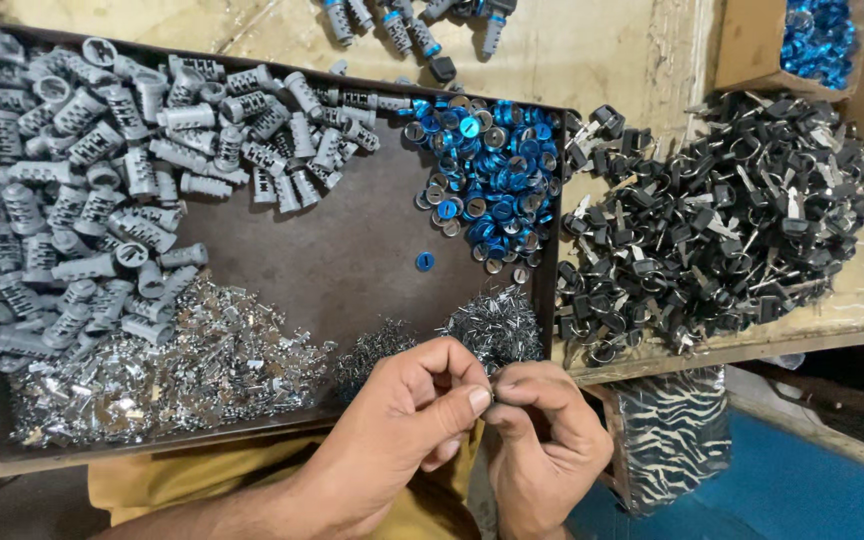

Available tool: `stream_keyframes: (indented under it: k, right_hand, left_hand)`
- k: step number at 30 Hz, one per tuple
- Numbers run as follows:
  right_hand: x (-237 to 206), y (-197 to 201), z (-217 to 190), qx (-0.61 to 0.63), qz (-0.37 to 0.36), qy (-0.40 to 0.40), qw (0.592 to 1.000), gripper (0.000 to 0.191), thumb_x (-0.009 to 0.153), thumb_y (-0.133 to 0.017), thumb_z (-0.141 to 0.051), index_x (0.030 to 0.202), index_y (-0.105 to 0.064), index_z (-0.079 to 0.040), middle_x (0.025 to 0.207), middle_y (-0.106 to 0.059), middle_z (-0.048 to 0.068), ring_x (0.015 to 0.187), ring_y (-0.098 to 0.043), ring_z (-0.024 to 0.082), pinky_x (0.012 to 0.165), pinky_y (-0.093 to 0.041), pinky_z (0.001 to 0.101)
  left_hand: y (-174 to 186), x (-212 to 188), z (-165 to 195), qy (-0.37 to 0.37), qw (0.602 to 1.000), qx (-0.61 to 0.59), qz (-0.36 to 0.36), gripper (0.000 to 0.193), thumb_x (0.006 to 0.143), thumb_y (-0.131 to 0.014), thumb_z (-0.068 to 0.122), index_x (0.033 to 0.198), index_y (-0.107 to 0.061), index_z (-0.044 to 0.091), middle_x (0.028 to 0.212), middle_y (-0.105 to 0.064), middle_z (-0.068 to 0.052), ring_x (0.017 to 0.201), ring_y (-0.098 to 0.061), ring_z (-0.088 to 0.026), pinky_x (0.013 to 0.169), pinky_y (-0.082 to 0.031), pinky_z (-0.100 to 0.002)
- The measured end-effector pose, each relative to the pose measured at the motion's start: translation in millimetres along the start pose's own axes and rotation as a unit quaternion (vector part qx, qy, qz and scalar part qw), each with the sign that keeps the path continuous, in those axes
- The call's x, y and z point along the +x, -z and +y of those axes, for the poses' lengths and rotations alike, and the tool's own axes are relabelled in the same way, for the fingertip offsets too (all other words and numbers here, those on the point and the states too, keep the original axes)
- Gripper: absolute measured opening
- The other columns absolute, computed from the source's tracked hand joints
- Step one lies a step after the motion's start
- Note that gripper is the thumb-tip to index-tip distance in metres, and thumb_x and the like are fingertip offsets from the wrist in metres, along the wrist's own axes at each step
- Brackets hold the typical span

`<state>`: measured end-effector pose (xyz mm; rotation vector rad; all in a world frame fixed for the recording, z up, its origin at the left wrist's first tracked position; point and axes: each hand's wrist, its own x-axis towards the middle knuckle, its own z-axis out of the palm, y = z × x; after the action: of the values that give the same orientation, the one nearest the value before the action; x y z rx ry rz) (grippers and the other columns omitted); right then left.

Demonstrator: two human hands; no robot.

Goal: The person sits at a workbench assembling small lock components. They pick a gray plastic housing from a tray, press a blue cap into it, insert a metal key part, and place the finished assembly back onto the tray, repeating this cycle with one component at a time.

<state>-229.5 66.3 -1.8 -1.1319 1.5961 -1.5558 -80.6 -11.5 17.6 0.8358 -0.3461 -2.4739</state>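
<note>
A small metal part (pixel 493 397), mostly hidden, sits pinched between the fingertips of our left hand (pixel 407 420) and right hand (pixel 544 435), both closed on it. We hold it just over the near edge of the dark tray (pixel 352 265), close to the heap of silvery bits (pixel 497 325).

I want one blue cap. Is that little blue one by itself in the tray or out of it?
In. The lone blue cap lies on the bare brown floor of the tray, apart from the blue cap pile.
</note>
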Motion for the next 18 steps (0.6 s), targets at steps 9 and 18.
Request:
stream_keyframes:
  k: [9,18]
  right_hand:
    - [63,6,-31,-0.383,-0.068,0.056,0.919,0.021,0.080,-0.081,0.000,0.095,-0.067,0.001,0.100,-0.069,0.010,0.073,-0.061,0.014,0.065,-0.049,0.0260]
    - [143,-84,-49,-0.398,-0.267,0.208,0.853,0.030,0.086,-0.076,-0.004,0.115,-0.066,-0.003,0.101,-0.067,0.011,0.076,-0.066,0.024,0.066,-0.052,0.0349]
  left_hand:
    - [13,-5,15,-0.013,0.999,-0.011,0.046,0.012,0.098,-0.064,0.016,0.091,-0.059,0.008,0.068,-0.049,0.005,0.058,-0.043,-0.004,0.052,-0.032,-0.022]
    - [45,-36,33,-0.079,0.993,-0.039,0.076,0.011,0.097,-0.064,0.013,0.091,-0.058,0.006,0.068,-0.048,0.003,0.058,-0.042,-0.005,0.050,-0.031,-0.023]
